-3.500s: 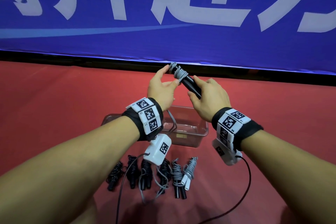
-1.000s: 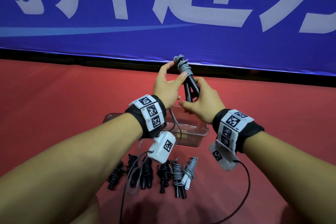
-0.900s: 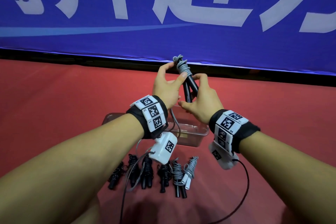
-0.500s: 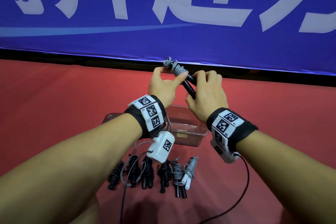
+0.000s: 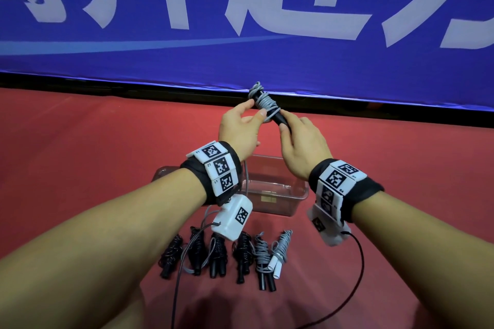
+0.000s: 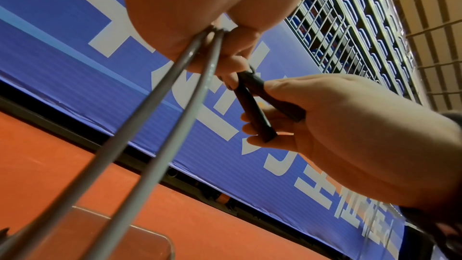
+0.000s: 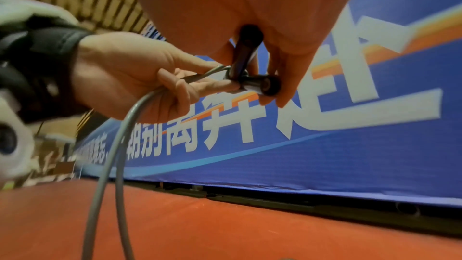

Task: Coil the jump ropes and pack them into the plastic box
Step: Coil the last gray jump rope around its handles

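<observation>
since half a second ago the grey cord jump rope with black handles (image 5: 267, 106) tilted steeper; left hand (image 5: 239, 131) pinches cord, right hand (image 5: 303, 147) grips handles. winding unfinished; clear plastic box (image 5: 278, 196) waits.

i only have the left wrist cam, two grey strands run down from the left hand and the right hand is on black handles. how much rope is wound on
observer: The head view shows several turns of grey rope wound round the upper end of the black handles, just above the left hand.
operator: anything in the box
observer: The plastic box looks empty, though the left wrist hides part of it.
operator: any other ropes around
observer: Six coiled bundles lie in a row on the red floor, nearer the person than the box. The rightmost has white handles.
</observation>
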Demonstrator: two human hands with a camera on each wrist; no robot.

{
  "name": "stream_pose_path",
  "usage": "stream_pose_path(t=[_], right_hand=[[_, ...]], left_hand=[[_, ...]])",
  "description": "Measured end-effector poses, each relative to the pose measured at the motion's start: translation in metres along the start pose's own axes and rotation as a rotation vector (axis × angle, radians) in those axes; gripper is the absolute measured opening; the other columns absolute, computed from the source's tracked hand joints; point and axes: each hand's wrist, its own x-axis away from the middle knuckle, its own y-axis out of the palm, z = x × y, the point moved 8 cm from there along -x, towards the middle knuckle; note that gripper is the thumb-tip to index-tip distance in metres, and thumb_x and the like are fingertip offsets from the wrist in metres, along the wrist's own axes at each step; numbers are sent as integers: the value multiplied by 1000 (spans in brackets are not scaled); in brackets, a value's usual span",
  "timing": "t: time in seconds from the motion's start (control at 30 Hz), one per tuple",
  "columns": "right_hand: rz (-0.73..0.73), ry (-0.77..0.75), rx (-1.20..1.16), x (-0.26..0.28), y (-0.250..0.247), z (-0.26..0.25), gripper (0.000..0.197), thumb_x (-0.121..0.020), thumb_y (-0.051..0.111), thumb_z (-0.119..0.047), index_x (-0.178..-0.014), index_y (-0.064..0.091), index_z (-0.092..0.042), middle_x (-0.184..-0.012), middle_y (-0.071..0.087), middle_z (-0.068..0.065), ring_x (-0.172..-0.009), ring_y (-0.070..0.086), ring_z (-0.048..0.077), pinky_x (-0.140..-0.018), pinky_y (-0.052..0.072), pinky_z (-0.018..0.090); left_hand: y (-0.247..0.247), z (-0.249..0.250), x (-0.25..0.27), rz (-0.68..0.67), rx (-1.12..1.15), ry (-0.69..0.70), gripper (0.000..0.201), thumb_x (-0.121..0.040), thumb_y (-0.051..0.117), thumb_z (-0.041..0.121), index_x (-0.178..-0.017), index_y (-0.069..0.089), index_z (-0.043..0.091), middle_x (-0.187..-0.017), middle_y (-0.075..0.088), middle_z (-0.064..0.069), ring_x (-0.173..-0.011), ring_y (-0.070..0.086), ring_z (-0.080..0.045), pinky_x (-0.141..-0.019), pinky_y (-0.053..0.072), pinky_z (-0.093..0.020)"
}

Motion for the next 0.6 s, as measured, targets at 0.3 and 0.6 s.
stream_pose_path(t=[0.3, 0.6], right_hand=[[36, 72, -420, 1, -7, 7, 31, -105, 39, -24, -127, 62, -22, -85, 70, 3, -73, 70, 17, -74, 60, 45], [65, 109, -433, 5, -10, 9, 47, -84, 74, -38, -124, 50, -31, -81, 71, 1, -66, 69, 20, -68, 59, 42]], left_hand=[[3, -11, -4, -26, 63, -71, 48, -97, 65, 36, -140, 52, 18, -113, 74, -13, -44, 49, -1, -44, 40, -21], [2, -9, -3, -2, 131, -53, 39, -92, 73, 31, -127, 63, 17, -98, 67, -14, -38, 46, -2, -43, 40, -21]])
